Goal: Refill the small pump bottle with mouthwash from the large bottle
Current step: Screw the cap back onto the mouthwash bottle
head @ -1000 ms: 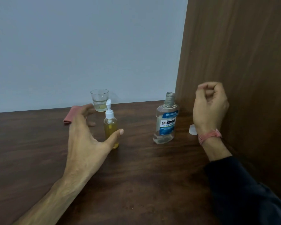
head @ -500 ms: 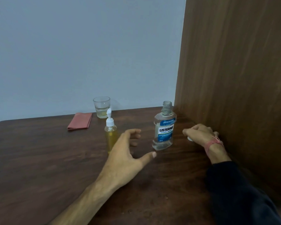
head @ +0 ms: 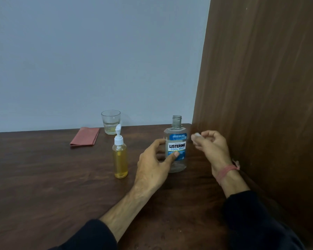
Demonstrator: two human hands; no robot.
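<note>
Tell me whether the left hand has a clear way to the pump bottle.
Probably yes. The left hand grips the mouthwash bottle, and only bare table lies between it and the pump bottle; it must let go first.

We have one head-worn view, looking forward and down at the table close before us

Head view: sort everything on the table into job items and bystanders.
Job items:
- clear, blue-labelled, uncapped large mouthwash bottle, gripped by left hand
- small pump bottle of yellow liquid
- white cap, pinched by right hand

Bystanders:
- clear drinking glass
- folded pink cloth
</note>
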